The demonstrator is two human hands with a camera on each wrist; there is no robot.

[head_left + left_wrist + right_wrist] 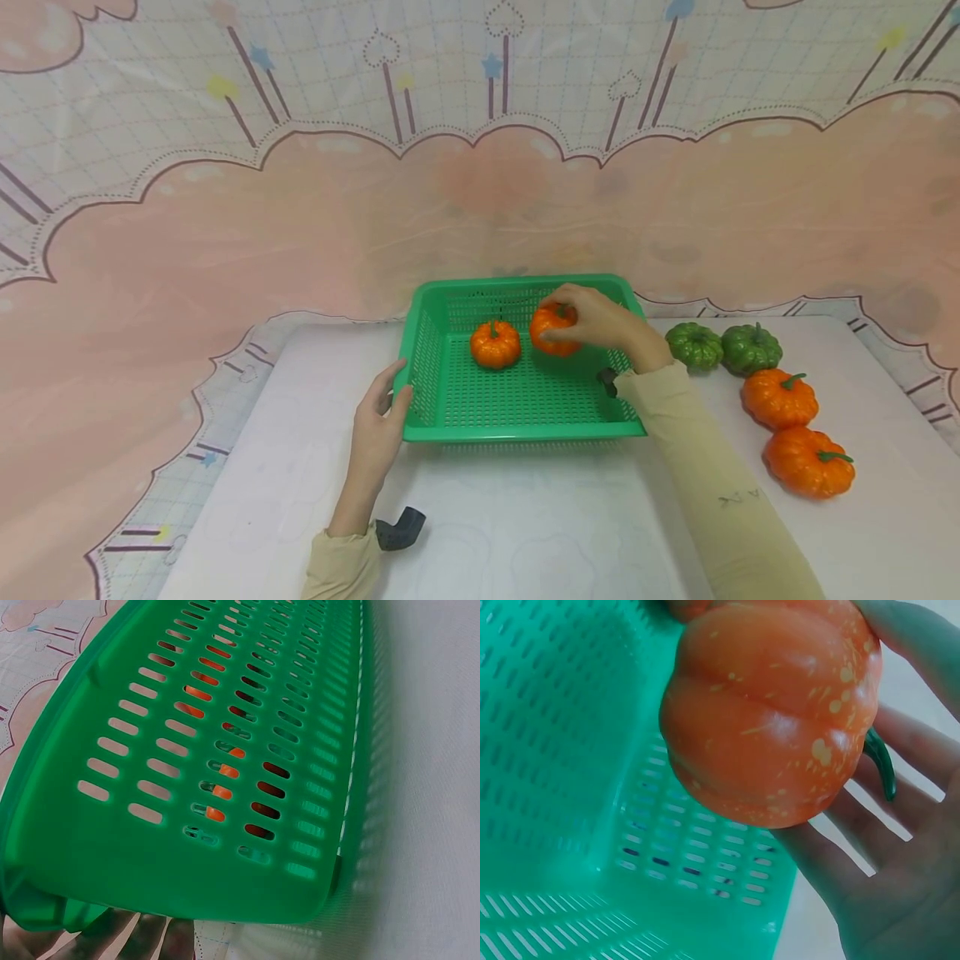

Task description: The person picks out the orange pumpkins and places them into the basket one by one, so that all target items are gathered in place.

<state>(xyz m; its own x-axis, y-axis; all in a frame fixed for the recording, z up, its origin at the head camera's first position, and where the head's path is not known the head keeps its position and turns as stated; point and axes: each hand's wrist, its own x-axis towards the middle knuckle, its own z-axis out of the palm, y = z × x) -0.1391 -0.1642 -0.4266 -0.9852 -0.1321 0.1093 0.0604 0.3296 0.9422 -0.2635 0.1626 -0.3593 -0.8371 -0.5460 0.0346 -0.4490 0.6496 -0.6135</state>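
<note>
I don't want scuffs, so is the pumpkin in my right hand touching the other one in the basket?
Apart. The head view shows a strip of green basket between the held pumpkin and the other pumpkin.

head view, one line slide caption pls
Right grip holds an orange pumpkin at a green basket with another pumpkin inside, left grip at the basket's left side.

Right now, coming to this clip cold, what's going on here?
A person's right grip is holding an orange pumpkin in or just above a green basket; whether it touches the bottom is hard to tell. The left grip rests at the basket's left side. Another orange pumpkin already sits inside. Two green pumpkins and two more orange ones are on the white tabletop, to the basket's right.
</note>
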